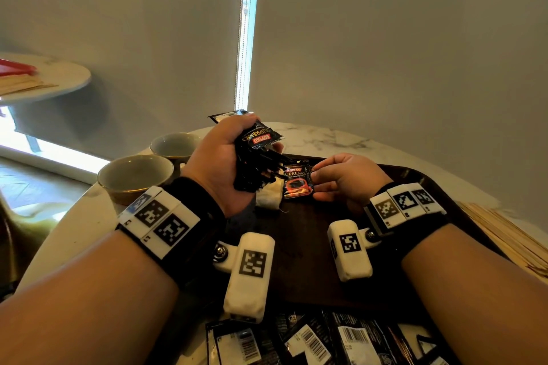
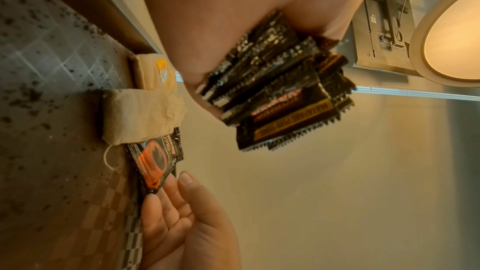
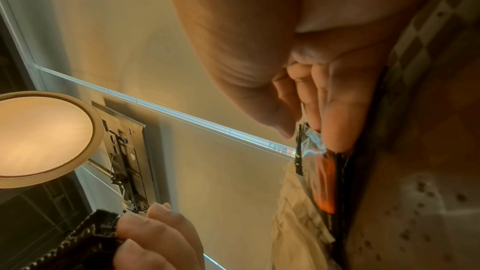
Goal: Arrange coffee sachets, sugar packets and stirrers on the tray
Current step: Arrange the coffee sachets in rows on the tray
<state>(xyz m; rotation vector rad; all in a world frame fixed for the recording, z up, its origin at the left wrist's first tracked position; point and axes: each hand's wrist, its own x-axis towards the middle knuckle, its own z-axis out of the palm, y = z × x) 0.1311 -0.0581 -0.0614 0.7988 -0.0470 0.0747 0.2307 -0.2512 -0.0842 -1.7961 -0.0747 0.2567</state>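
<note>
We see plain grey blinds [image 1: 385, 38] filling the back wall, a thin strip of daylight [image 1: 248, 29] in the gap between the two panels. Bright light spills in low on the left over a herringbone wood floor [image 1: 26, 184]. Round white marble table [image 1: 326, 136] up front, a second round table [image 1: 59, 74] at far left. Wrist views show a lit round ceiling lamp [image 3: 39, 134] beside a metal bracket [image 3: 124, 163].
</note>
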